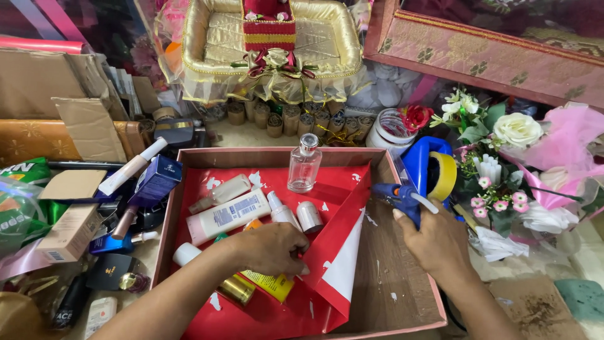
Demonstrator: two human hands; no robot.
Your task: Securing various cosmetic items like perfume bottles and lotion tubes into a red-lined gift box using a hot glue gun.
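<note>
Liner [343, 252], red paper, lies in the box [402, 296], its right part folded back white side up over bare cardboard. Head view: your left hand [274, 249] presses it with fingers curled together; your right hand [434, 242] wraps the blue glue gun [402, 198]. Hot glue may drip on your fingers; bottles [304, 165] could tip.

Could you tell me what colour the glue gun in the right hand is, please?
Blue glue gun, clearest in the head view.

A dark blue carton [156, 181] leans on the tray's left wall; a tan box [70, 234] (barcode label) lies further left, beside green packets [22, 189]
</note>
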